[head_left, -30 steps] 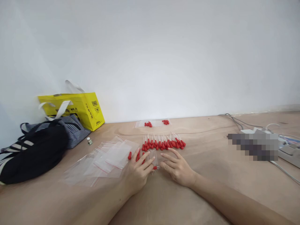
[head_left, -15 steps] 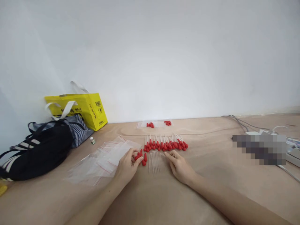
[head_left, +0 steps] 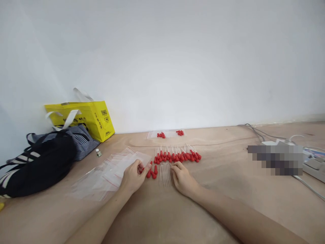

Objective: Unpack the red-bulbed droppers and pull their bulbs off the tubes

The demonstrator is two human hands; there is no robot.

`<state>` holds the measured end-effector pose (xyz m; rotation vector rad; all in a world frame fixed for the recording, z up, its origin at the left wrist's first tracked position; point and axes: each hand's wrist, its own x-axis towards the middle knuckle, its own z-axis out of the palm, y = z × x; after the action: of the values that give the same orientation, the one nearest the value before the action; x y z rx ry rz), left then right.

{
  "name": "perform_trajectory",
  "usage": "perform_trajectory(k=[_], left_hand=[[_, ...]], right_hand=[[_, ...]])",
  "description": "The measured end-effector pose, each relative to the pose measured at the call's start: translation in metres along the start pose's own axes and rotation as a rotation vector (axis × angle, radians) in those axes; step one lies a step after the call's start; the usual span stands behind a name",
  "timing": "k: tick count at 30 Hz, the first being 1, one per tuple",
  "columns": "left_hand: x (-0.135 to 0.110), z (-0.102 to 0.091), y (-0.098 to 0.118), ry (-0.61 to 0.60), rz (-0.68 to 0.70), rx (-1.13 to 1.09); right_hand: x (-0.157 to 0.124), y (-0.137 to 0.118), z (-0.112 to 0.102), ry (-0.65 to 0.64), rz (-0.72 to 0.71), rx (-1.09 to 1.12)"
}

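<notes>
Tubes (head_left: 165, 176), clear and thin, lie side by side on the tabletop (head_left: 228, 173) between both hands, lengthwise to the person; parallel layout probably makes single ones easier to pick out. Right hand (head_left: 185, 179) has fingers bunched at the set's far right end; can't tell if that grip is closed on a tube. Left hand (head_left: 134, 174) is curled with its thumb at the loose red bulbs (head_left: 153, 175), partly hiding them; can't tell if its grip has one. Bulbs sit just left of the tubes, likely so each hand has its own supply. Bulb-tipped row (head_left: 188, 156) lies just beyond, bulbs toward the person, crowding the forward side. Flat zip bags (head_left: 122, 166) limit room on the left. Farther back: clear packet (head_left: 169, 134) with more red pieces. Yellow bag (head_left: 104, 120), black bag (head_left: 50, 162), small bottle (head_left: 98, 153) and cables (head_left: 256, 131) are well apart, not blocking.
</notes>
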<state>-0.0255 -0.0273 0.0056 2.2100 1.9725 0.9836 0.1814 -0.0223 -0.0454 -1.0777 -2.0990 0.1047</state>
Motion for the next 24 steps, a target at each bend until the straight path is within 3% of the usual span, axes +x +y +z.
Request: perform_trajectory(k=[3, 10, 16, 24], left_hand=[[0.004, -0.002, 0.0, 0.03, 0.007, 0.018], [0.016, 0.0, -0.004, -0.075, -0.073, -0.128], [0.038, -0.006, 0.001, -0.116, -0.055, 0.008], [0.069, 0.023, 0.029, -0.25, -0.078, 0.146]], right_hand=[[0.0, -0.005, -0.004, -0.04, -0.028, 0.052], [-0.001, -0.01, -0.017, -0.099, -0.055, 0.114], [-0.002, -0.011, -0.022, -0.04, -0.039, 0.156], [-0.006, -0.01, -0.026, 0.038, -0.043, 0.115]])
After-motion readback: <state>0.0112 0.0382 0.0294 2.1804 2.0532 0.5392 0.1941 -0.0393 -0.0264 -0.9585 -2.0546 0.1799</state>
